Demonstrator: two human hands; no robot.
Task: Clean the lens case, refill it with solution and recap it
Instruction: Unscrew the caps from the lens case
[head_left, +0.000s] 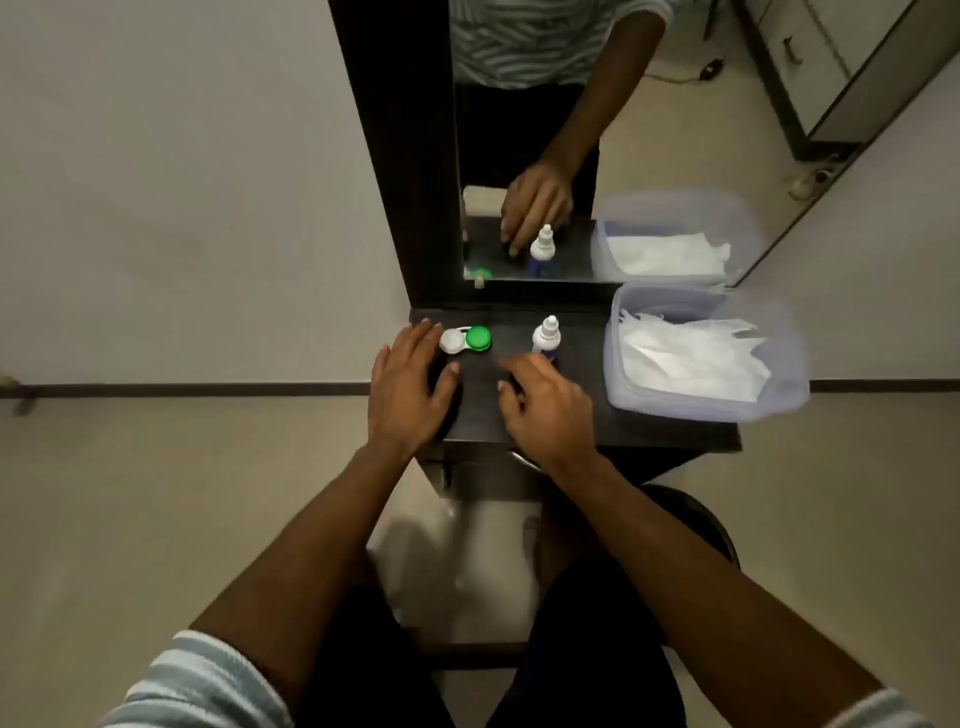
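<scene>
Lens case (465, 340) sits on the dark worktop (597, 421), near the back edge on the left side. It has two round caps, one white and one green, and both caps are on. The white cap is on the left and the green cap is on the right.

The left hand (410, 387) lies flat on the worktop with its fingers (422, 338) straight and spread out. It holds nothing. Its fingertips are just beside the white cap of the case; if they touch it is hard to tell.

The right hand (545, 402) rests on the worktop too, with loosely bent fingers (511, 376), and it holds nothing. It is near the solution bottle (546, 338), which stands upright with a white top, just behind the hand.

A clear plastic box (779, 410) with white tissues (691, 358) inside sits on the right end of the worktop. A mirror (519, 156) stands behind the worktop and shows the bottle, the box and one hand again.
</scene>
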